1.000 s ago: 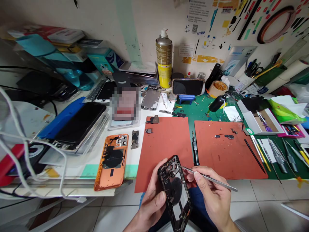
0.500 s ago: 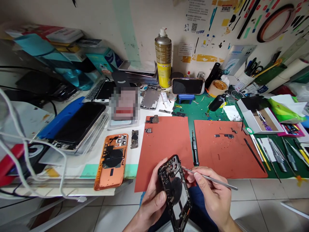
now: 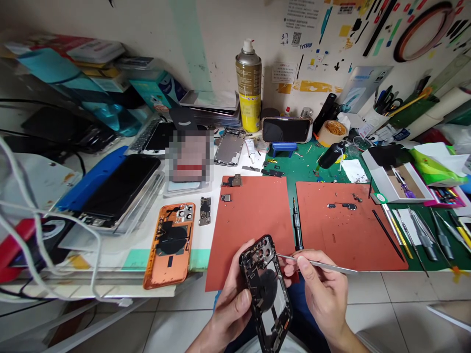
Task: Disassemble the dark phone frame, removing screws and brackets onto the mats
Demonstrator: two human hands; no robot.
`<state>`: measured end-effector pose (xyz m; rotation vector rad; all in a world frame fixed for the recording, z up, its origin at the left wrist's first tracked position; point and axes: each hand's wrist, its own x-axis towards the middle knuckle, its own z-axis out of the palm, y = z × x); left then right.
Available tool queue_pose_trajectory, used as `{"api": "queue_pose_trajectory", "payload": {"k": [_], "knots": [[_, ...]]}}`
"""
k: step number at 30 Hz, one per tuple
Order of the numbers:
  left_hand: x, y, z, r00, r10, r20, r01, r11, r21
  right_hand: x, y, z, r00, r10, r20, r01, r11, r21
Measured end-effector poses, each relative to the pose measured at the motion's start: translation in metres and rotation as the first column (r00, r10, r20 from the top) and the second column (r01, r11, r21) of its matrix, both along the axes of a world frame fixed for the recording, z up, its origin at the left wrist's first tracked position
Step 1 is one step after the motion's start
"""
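Note:
A black phone housing (image 3: 268,289) with camera openings at its top is tilted up over my lap. Wrapped round its left edge, my left hand (image 3: 233,299) has its thumb on the near side. My right hand (image 3: 322,289) pinches a thin metal pry tool (image 3: 331,267), whose tip reaches the housing's right edge beside the camera openings. An orange phone back housing (image 3: 171,247) lies to the left, with a small circuit board (image 3: 205,211) beside it. Camera modules (image 3: 232,181) rest on the left red mat (image 3: 253,215).
A black screwdriver (image 3: 297,225) lies between the mats. Small parts (image 3: 348,206) sit on the right red mat (image 3: 353,245). Tweezers (image 3: 423,235) line the right side. Behind stand a spray can (image 3: 248,88) and a propped phone (image 3: 286,130). White cables (image 3: 47,206) hang at left.
My right hand and the pry tool have shifted slightly left, and the tool's rear end has risen a little. The housing has barely moved in my left hand.

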<state>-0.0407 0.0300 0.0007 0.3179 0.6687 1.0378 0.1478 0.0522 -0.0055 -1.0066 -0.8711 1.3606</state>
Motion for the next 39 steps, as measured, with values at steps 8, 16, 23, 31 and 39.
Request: {"api": "queue_pose_trajectory", "payload": {"k": [8, 16, 23, 31, 39], "knots": [[-0.001, -0.003, -0.005, 1.000, 0.020, -0.012, -0.020, 1.000, -0.018, -0.005, -0.003, 0.000, 0.999, -0.043, -0.016, 0.043, 0.999, -0.005], [-0.002, -0.007, -0.010, 0.998, 0.067, 0.019, -0.067, 0.998, -0.016, -0.006, -0.001, 0.009, 0.996, -0.042, 0.081, 0.041, 0.999, 0.014], [0.003, 0.004, 0.003, 0.994, 0.085, 0.075, -0.085, 0.996, -0.004, 0.021, 0.004, 0.027, 0.901, -0.016, 0.434, -0.128, 0.945, 0.301], [0.003, 0.012, 0.003, 0.999, -0.016, 0.030, 0.015, 0.999, 0.036, 0.036, 0.027, 0.042, 0.810, 0.138, 0.570, -0.397, 0.844, 0.360], [0.003, 0.006, -0.006, 0.999, -0.018, 0.044, 0.015, 0.997, 0.069, 0.034, 0.035, 0.047, 0.795, 0.148, 0.589, -0.429, 0.823, 0.372]]}}
